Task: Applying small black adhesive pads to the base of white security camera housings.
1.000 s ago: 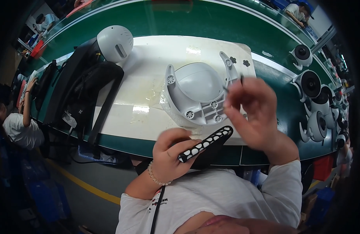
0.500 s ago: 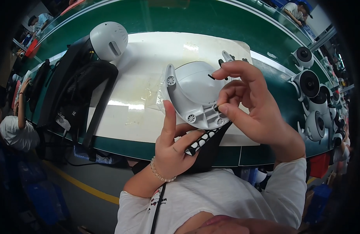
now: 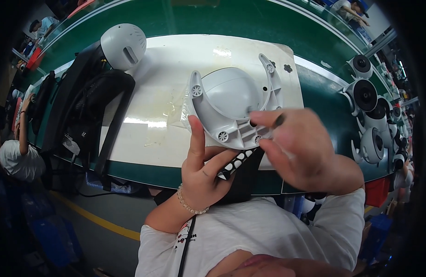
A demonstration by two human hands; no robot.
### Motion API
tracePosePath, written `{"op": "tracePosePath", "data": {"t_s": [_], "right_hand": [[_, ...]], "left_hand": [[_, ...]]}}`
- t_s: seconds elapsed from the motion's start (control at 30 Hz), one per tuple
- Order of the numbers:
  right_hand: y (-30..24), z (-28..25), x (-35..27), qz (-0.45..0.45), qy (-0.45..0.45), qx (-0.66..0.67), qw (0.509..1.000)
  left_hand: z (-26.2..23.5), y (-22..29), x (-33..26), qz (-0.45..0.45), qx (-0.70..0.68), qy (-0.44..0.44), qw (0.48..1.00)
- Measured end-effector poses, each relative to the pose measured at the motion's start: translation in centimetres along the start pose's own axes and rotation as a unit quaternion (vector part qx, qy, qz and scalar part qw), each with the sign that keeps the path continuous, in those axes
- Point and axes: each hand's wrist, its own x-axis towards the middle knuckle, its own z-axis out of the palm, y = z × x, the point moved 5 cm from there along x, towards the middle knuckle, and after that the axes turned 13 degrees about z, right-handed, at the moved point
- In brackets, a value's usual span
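Note:
A glossy white plastic housing (image 3: 233,94) lies with its rounded side up, its curved white stand (image 3: 206,108) around it. Round spoked recesses show along the stand. My left hand (image 3: 206,171) is at its near edge, thumb stretched up beside the stand, fingers closed on a black sheet with white dots (image 3: 236,164). My right hand (image 3: 305,145) is smeared by motion at the stand's near right, index finger and thumb by a recess. A small dark piece (image 3: 280,120) shows at its fingers; how it is held is unclear.
A white mat (image 3: 143,115) covers the green table. At left stand a white rounded shell (image 3: 124,46) and black bags (image 3: 79,99). Several white fan-like units (image 3: 365,97) crowd the right edge. A co-worker (image 3: 19,157) is at far left; others are beyond the table.
My right hand has moved right and downward, uncovering the stand's far right arm. The housing and my left hand have shifted only slightly in the picture.

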Motion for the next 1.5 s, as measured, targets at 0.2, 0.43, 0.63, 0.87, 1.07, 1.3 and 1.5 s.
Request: {"op": "tracePosePath", "data": {"t_s": [0.2, 0.43, 0.63, 0.87, 1.07, 1.3, 1.5], "right_hand": [[2.3, 0.0, -1.8, 0.168, 0.053, 0.152, 0.973], [3.3, 0.7, 0.6, 0.135, 0.047, 0.009, 0.99], [4.1, 0.9, 2.0, 0.177, -0.03, 0.008, 0.984], [4.9, 0.2, -2.8, 0.206, 0.096, 0.254, 0.94], [3.4, 1.8, -3.2, 0.316, 0.001, 0.351, 0.881], [3.0, 2.1, -3.5, 0.26, 0.013, 0.247, 0.933], [2.1, 1.9, -3.4, 0.176, 0.026, 0.095, 0.979]], "left_hand": [[0.6, -0.4, -0.6, -0.043, -0.009, -0.01, 0.999], [0.6, -0.3, -0.6, -0.037, 0.01, -0.002, 0.999], [0.4, -0.5, -0.8, -0.04, 0.023, -0.014, 0.999], [0.6, -0.7, -0.9, -0.038, 0.019, 0.001, 0.999], [0.4, -0.6, -0.8, -0.041, 0.018, 0.005, 0.999], [0.6, -0.5, -0.7, -0.039, 0.025, -0.009, 0.999], [0.6, -0.5, -0.7, -0.05, 0.015, -0.008, 0.999]]}}
